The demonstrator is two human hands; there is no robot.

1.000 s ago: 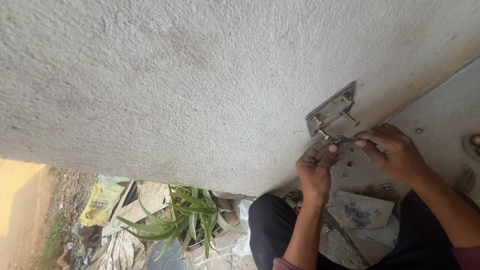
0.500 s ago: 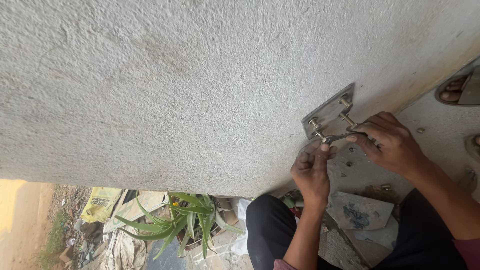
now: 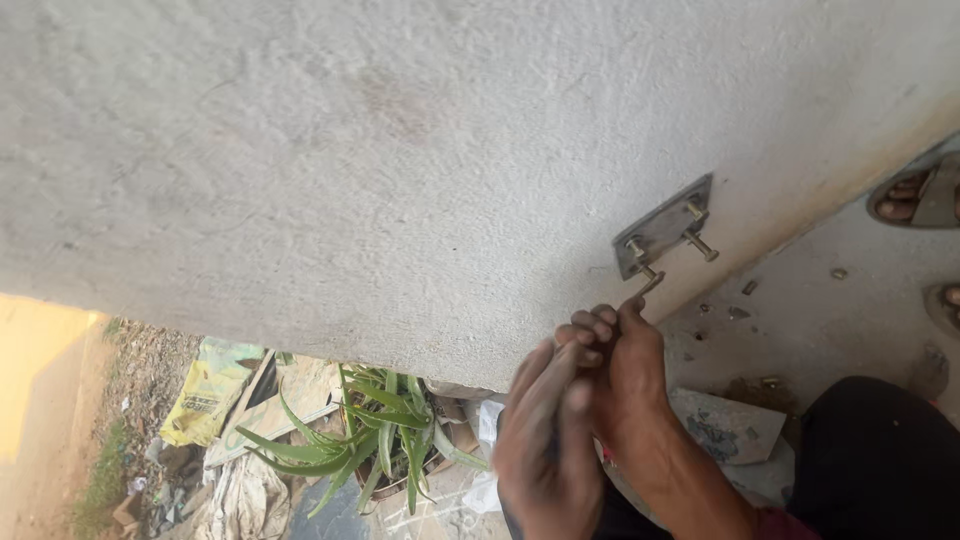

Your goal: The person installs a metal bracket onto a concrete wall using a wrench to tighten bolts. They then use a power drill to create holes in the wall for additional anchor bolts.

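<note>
My right hand [image 3: 635, 385] has its fingertips [image 3: 632, 305] pinched on the lower bolt [image 3: 648, 283] of the metal plate [image 3: 662, 226] (low on the rough plaster wall [image 3: 400, 150]); my left hand [image 3: 545, 440] curls loosely against it, grip unclear.

A rough, pale plastered wall [image 3: 380, 180] carries a grey rectangular metal plate [image 3: 662, 226], which lies flat against it near its lower edge with several brass-coloured bolts [image 3: 700, 243] standing out of the plate's corners. Next to the wall, the grey concrete floor [image 3: 810, 320] bears small scattered bits of hardware [image 3: 750, 287], a little heap of brown debris [image 3: 745, 390] and a flat stained slab [image 3: 725, 428]
</note>
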